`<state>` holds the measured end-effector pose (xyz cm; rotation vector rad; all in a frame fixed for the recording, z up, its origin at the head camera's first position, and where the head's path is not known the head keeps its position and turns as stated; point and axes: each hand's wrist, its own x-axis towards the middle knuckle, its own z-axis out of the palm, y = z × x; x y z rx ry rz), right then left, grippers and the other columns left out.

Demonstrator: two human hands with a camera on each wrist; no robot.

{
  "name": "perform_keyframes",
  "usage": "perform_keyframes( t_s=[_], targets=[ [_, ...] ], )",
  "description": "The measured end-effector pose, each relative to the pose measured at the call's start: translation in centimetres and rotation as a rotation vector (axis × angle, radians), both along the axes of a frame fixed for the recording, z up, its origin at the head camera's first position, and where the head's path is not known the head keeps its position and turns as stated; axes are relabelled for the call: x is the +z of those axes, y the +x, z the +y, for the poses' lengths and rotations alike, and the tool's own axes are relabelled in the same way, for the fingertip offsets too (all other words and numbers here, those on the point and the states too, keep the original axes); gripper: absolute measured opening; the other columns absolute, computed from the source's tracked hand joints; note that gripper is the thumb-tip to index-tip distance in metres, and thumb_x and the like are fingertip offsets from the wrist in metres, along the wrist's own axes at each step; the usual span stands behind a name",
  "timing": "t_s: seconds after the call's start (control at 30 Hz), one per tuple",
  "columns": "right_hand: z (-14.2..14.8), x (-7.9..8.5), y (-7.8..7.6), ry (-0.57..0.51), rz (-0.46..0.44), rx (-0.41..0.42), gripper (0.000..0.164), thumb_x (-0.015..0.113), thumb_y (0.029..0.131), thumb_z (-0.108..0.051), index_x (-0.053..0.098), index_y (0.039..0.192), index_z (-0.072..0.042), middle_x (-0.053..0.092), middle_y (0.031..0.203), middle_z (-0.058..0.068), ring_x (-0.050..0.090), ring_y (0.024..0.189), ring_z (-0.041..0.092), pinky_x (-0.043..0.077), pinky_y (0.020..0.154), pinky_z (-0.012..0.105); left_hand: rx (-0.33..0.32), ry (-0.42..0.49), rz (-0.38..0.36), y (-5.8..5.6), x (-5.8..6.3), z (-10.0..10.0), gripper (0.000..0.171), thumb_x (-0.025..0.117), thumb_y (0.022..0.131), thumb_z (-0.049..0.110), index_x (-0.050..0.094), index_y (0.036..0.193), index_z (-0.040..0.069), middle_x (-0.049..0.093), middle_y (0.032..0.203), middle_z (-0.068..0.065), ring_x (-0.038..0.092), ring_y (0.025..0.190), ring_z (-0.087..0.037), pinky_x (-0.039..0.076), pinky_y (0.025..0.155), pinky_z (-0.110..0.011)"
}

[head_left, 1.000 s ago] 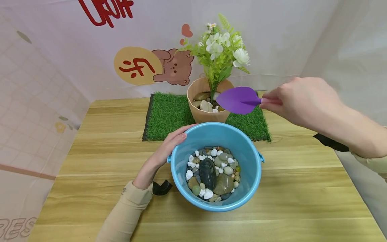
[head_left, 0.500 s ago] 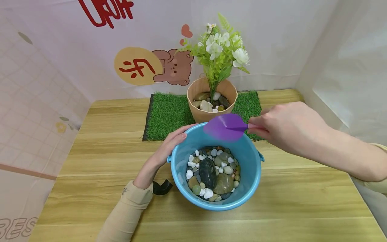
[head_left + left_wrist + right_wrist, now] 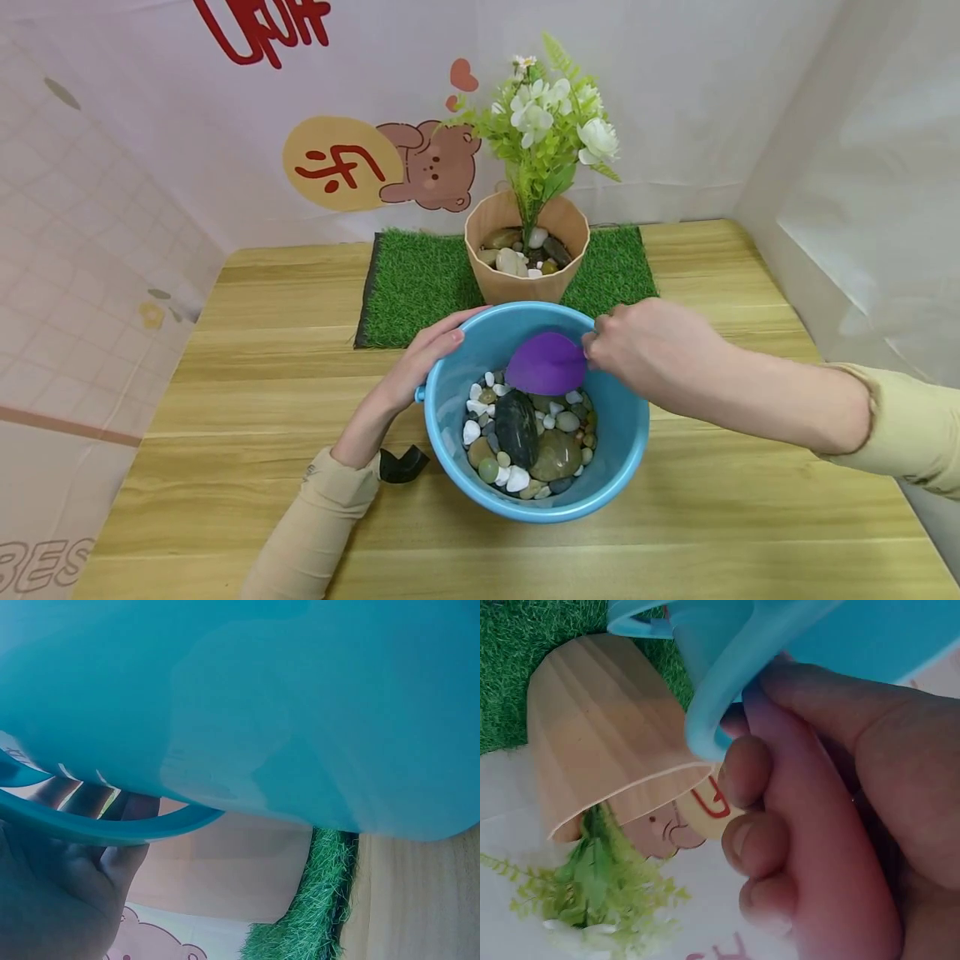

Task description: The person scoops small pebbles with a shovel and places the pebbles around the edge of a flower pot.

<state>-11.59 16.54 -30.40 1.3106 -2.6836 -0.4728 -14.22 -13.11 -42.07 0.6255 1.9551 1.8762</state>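
Observation:
A blue bucket (image 3: 536,508) holds pebbles of mixed sizes, among them a large dark stone (image 3: 516,429) and several small white ones. My left hand (image 3: 408,367) grips the rim at its upper left; in the left wrist view its fingers lie behind the bucket's handle (image 3: 120,831). My right hand (image 3: 652,350) holds a small garden trowel (image 3: 547,364) over the bucket's right rim. The purple blade is inside, above the pebbles at the far side, and I cannot tell whether it touches them. In the right wrist view, fingers curl round its pink grip (image 3: 817,832).
Behind the bucket, a peach flowerpot (image 3: 522,290) with stones and white flowers (image 3: 534,125) stands on a green turf mat (image 3: 420,283). The wooden table (image 3: 262,400) meets a printed cloth backdrop (image 3: 675,100). A black strap piece (image 3: 403,465) shows by the left wrist.
My right hand has brought the trowel from beside the flowerpot down and towards me, over the rim and into the bucket. The left hand has stayed on the rim.

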Motion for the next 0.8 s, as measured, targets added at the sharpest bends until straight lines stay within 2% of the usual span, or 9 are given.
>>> perform_keyframes(
  t_s=[0.07, 0.13, 0.27, 0.4, 0.6, 0.8],
  targets=[
    [-0.4, -0.3, 0.1, 0.023, 0.047, 0.038, 0.02, 0.081, 0.079, 0.002, 0.069, 0.074, -0.013, 0.063, 0.067, 0.002, 0.056, 0.058, 0.017, 0.054, 0.048, 0.034, 0.002, -0.004, 0.003, 0.0, 0.0, 0.0, 0.06, 0.036, 0.107, 0.026, 0.037, 0.162, 0.002, 0.048, 0.16, -0.029, 0.053, 0.142, -0.051, 0.057, 0.106, -0.058],
    [-0.7, -0.6, 0.2, 0.039, 0.093, 0.072, 0.021, 0.079, 0.077, 0.006, 0.068, 0.073, -0.011, 0.062, 0.065, 0.003, 0.055, 0.057, 0.017, 0.054, 0.049, 0.032, 0.003, -0.007, 0.004, 0.0, 0.0, 0.0, 0.06, 0.036, 0.107, 0.026, 0.037, 0.162, 0.002, 0.048, 0.16, -0.028, 0.054, 0.142, -0.05, 0.057, 0.106, -0.058],
    [-1.2, -1.2, 0.3, 0.114, 0.197, 0.161, 0.023, 0.082, 0.075, 0.001, 0.066, 0.067, -0.014, 0.06, 0.063, 0.002, 0.049, 0.055, 0.014, 0.05, 0.049, 0.025, 0.0, -0.009, 0.004, 0.0, 0.0, 0.1, 0.06, 0.036, 0.107, 0.026, 0.037, 0.162, 0.002, 0.048, 0.159, -0.029, 0.054, 0.141, -0.051, 0.058, 0.106, -0.057],
    [-1.6, -1.6, 0.1, 0.174, 0.247, 0.263, 0.027, 0.083, 0.073, -0.005, 0.063, 0.063, -0.02, 0.058, 0.062, 0.0, 0.042, 0.055, 0.012, 0.043, 0.048, 0.022, 0.005, -0.007, 0.005, 0.0, 0.1, -0.1, 0.06, 0.036, 0.107, 0.026, 0.038, 0.162, 0.003, 0.049, 0.159, -0.029, 0.055, 0.141, -0.051, 0.058, 0.105, -0.057],
    [-1.6, -2.1, -0.9, 0.119, 0.18, 0.315, 0.028, 0.082, 0.076, -0.003, 0.066, 0.064, -0.023, 0.064, 0.065, -0.001, 0.05, 0.057, 0.014, 0.049, 0.052, 0.027, 0.008, -0.002, -0.005, 0.0, 0.2, -0.2, 0.06, 0.036, 0.107, 0.027, 0.038, 0.162, 0.003, 0.049, 0.158, -0.028, 0.055, 0.14, -0.051, 0.059, 0.104, -0.058],
    [-1.1, -2.3, -1.3, 0.024, 0.046, 0.341, 0.03, 0.081, 0.078, -0.002, 0.066, 0.064, -0.023, 0.063, 0.064, -0.004, 0.052, 0.057, 0.013, 0.048, 0.051, 0.028, 0.005, 0.0, -0.007, 0.0, 0.1, -0.1, 0.06, 0.037, 0.107, 0.026, 0.038, 0.162, 0.003, 0.049, 0.159, -0.028, 0.055, 0.141, -0.05, 0.059, 0.105, -0.058]
  ],
)
